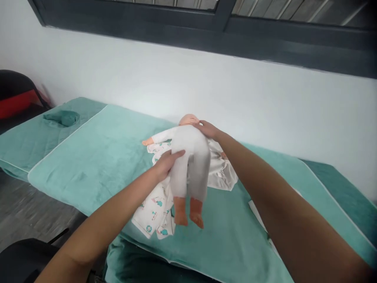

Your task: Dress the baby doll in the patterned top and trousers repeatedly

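Note:
A baby doll (pixel 191 145) with a white cloth body and skin-coloured head, hands and feet is held over the bed, its feet toward me. My left hand (pixel 166 163) grips the doll at its hip and upper leg, thumb on top. At the far end, my right hand (pixel 207 129) is closed round the doll's shoulder and neck, beside its head. Under the doll lies a white baby garment with a teal and red print (pixel 154 212), partly covered. Its plain white inner side (pixel 222 175) shows on the right. The doll's right-side arm is mostly hidden.
A massage bed with a teal plush cover (pixel 88 157) stands against the white wall (pixel 132 74), with a face hole (pixel 63 118) at its left end. White strips (pixel 257 212) lie by my right forearm. Black chairs (pixel 23 259) stand at the left, below a dark window frame (pixel 176 23).

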Demonstrator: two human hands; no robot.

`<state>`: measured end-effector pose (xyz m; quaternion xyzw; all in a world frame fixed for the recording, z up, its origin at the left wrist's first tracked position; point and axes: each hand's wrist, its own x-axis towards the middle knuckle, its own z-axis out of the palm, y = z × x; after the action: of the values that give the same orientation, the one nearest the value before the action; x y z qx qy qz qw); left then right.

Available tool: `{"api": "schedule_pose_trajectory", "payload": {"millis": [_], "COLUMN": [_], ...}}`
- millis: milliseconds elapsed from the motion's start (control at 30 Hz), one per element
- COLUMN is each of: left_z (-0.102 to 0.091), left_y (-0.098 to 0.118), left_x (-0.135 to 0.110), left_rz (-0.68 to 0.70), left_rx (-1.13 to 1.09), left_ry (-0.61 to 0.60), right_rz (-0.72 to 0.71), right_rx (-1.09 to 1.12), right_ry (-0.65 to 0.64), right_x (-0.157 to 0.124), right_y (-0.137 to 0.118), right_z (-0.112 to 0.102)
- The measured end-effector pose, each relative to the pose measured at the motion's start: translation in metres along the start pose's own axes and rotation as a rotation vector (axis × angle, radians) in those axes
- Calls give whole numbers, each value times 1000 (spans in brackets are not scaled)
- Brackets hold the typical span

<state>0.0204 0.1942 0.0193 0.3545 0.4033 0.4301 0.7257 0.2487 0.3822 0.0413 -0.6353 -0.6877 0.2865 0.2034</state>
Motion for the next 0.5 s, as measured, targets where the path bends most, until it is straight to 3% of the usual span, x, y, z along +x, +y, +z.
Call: {"api": "schedule_pose_trajectory", "payload": {"millis": [100, 233, 433, 500], "left_z": [-29, -87, -172, -185], "left_y": [43, 80, 84, 86], "left_x": [-1, -3, 3, 2], "left_rz": [2, 55, 133, 115], "left_rx": [61, 293, 600, 728], "left_ry": [10, 51, 134, 274], "right_rz": [-70, -213, -319, -297], "right_rx": [90, 198, 305, 286], "right_ry": [-12, -24, -84, -111], "right_x": [23, 51, 79, 84], "right_y": [-38, -89, -135, -135], "right_z": [10, 53, 122, 132]}}
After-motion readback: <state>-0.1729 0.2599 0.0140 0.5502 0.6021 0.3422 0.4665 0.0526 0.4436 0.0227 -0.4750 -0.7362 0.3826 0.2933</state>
